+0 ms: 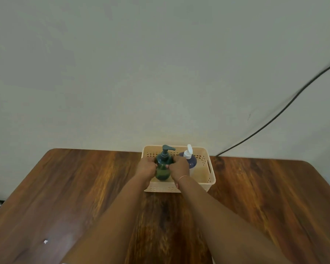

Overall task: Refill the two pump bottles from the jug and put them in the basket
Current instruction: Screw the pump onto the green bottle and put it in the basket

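Both hands, my left hand [146, 167] and right hand [180, 167], clasp the green pump bottle [162, 171] inside the basket [211, 175], beside the blue bottle [191, 161]. I'd seat it flat and upright before loosening, clear of that neighbour.

Both forearms are bare (no sleeves in view), with a thin pinkish band [183, 177] circling the right wrist.
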